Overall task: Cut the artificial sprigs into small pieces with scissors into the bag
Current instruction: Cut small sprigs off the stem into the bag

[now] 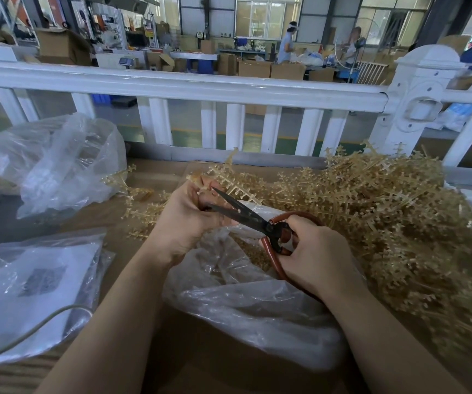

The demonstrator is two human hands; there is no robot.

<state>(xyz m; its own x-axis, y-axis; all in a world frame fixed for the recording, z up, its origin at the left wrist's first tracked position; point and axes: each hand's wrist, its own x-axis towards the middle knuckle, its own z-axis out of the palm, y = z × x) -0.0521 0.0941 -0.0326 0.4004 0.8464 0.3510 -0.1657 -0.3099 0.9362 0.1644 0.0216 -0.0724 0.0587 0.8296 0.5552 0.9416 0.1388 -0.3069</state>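
The left hand (185, 220) pinches a tan plastic sprig (223, 177) above the open clear bag (246, 302), mid-table. The right hand (314, 251) grips the red-handled scissors (246, 217), blades parted. The sprig looks light, stiff and springy; best held near the stem.

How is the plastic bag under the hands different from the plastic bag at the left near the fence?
The bag under the hands lies open right below the scissors, with small tan pieces showing inside; the bag near the fence lies crumpled apart at the left, and neither hand touches it. The first sits beside the sprig pile; the second is far from it. Both are clear, wrinkled plastic.
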